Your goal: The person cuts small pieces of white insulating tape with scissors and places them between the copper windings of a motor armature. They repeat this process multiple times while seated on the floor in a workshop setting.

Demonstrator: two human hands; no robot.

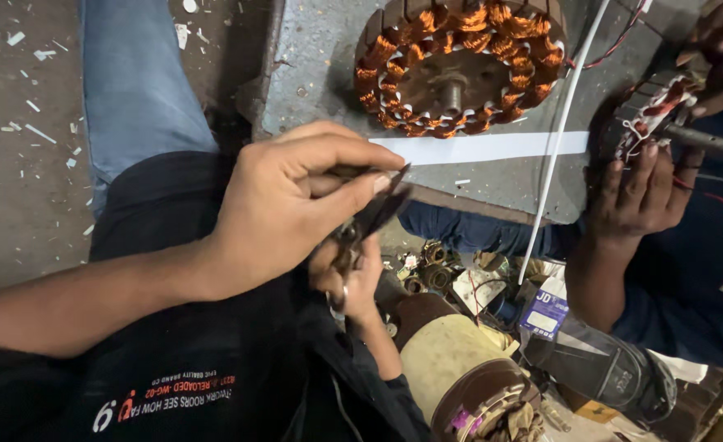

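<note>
The left hand [288, 205] is pinching dark scissors [370, 219] shut-fisted, the right hand [353, 274] is gripping their handles just beneath, and a copper-wound stator [460, 65] is lying beyond both.

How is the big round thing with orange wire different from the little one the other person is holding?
The copper-wound stator lies flat on the grey slab, untouched; the smaller wound part is held in a co-worker's hands. The stator's coils are bright orange, while the smaller part shows red and white wrapping. Both carry wire windings.
</note>
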